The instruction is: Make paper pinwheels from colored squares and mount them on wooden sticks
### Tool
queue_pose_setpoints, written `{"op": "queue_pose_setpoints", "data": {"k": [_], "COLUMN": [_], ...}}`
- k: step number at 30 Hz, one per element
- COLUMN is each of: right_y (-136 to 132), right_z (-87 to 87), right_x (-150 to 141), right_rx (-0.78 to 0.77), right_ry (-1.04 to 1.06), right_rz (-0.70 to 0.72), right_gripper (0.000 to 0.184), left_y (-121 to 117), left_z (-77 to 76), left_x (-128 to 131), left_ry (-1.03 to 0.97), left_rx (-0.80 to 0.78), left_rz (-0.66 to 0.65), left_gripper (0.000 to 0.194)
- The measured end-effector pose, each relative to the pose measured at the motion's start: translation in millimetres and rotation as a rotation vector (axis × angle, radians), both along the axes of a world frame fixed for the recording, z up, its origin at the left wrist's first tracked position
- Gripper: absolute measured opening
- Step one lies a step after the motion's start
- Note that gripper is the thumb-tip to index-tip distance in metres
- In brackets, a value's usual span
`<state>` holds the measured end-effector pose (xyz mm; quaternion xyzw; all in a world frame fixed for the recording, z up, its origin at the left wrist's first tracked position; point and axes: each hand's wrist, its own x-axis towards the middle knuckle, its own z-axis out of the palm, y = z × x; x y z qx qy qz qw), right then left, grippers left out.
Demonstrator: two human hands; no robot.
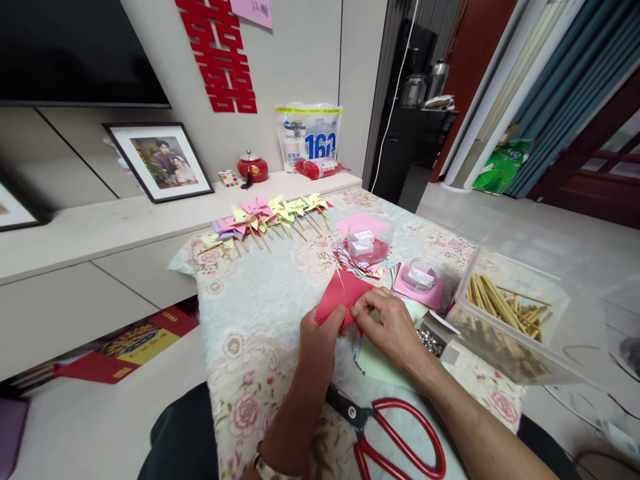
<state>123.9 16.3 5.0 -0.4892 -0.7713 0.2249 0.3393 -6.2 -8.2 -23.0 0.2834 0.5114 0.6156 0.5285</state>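
A square sheet of red paper (340, 292) with a slit near its far corner is held up over the table. My left hand (320, 337) pinches its near left side between thumb and fingers. My right hand (387, 319) has its thumb and fingertips closed on the near right edge. Scissors (352, 413) with red handles lie just below my hands, partly behind my left forearm. Light green paper sheets (383, 365) rest under my right wrist. Beside that wrist is a small white box of shiny metal pieces (429, 341).
Several paper pinwheels (265, 215) on sticks lie at the table's back left. Round clear containers (383, 233) sit on patterned paper and a pink holder (434, 297). A clear bin (520, 357) of wooden sticks stands at right. A white ledge (120, 223) runs behind.
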Motion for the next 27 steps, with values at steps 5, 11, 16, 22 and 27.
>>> {"op": "queue_pose_setpoints", "data": {"k": [5,11,16,22,27], "right_y": [1,0,-1,-1,-2], "right_z": [-0.4,-3.0,-3.0,-5.0,6.2], "right_x": [0,0,0,-2,2], "right_rx": [-0.021,-0.018,-0.022,-0.021,-0.041], "right_ry": [0.014,0.019,0.018,0.012,0.023], "right_rz": [0.006,-0.001,-0.012,-0.03,0.017], "right_gripper": [0.018,0.018,0.019,0.019,0.018], "left_y": [0,1,2,3,3], "left_z": [2.7,4.7,3.3,-1.5,0.3], "left_x": [1,2,3,3,-2], "left_ry": [0.014,0.028,0.011,0.036,0.052], "left_rx": [-0.015,-0.032,-0.044,-0.063,-0.086], "left_rz": [0.008,0.046,0.066,0.083,0.063], "left_gripper": [0.017,0.019,0.02,0.02,0.021]}}
